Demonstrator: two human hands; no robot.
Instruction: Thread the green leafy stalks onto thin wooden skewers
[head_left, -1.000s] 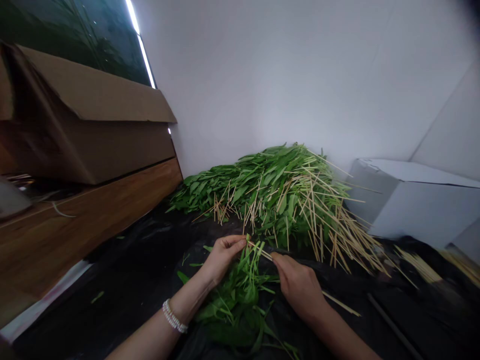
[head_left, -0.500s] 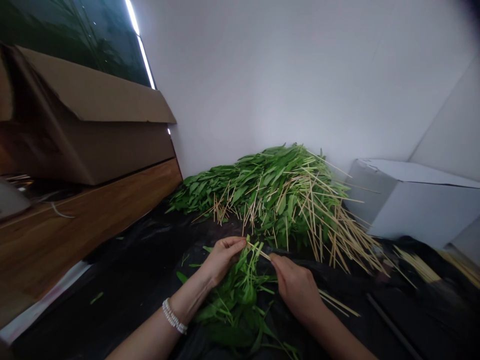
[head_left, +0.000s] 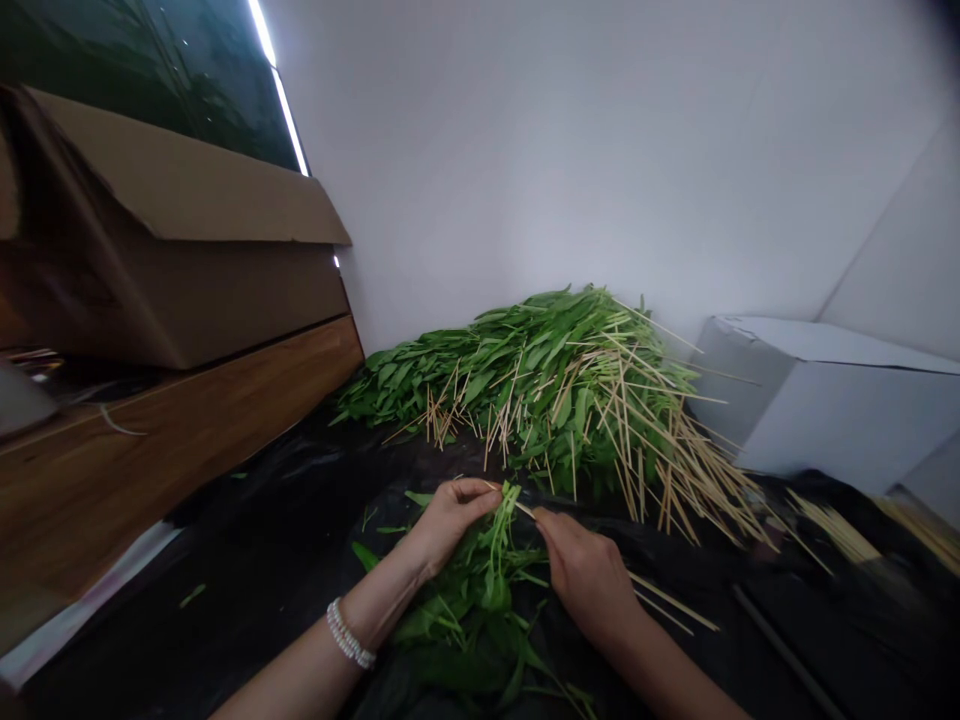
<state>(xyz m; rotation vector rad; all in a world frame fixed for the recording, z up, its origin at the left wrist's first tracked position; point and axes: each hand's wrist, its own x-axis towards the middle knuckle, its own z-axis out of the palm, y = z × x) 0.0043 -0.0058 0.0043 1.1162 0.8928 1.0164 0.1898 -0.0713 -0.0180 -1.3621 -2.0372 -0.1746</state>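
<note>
My left hand (head_left: 454, 515), with a white beaded bracelet at the wrist, pinches the upper ends of a few leafy green stems (head_left: 497, 560). The leaves hang down below it. A thin wooden skewer (head_left: 524, 509) crosses these stem ends, its left part partly hidden by my left fingers. My right hand (head_left: 589, 570) is closed around the skewer's right part. Under both hands lies a loose heap of leafy greens (head_left: 465, 655) on black plastic sheeting (head_left: 277, 570). Two loose skewers (head_left: 667, 600) rest just right of my right wrist.
Against the white wall lies a big pile of greens (head_left: 517, 340) with many skewers (head_left: 637, 430) sticking out. A skewer bundle (head_left: 836, 530) and a white box (head_left: 862, 410) are at right. On the left, a cardboard box (head_left: 240, 290) stands on a wooden surface (head_left: 225, 400).
The pinched stem ends have drawn closer together along the skewer. My right hand has shifted slightly left toward my left hand, which has dipped a little.
</note>
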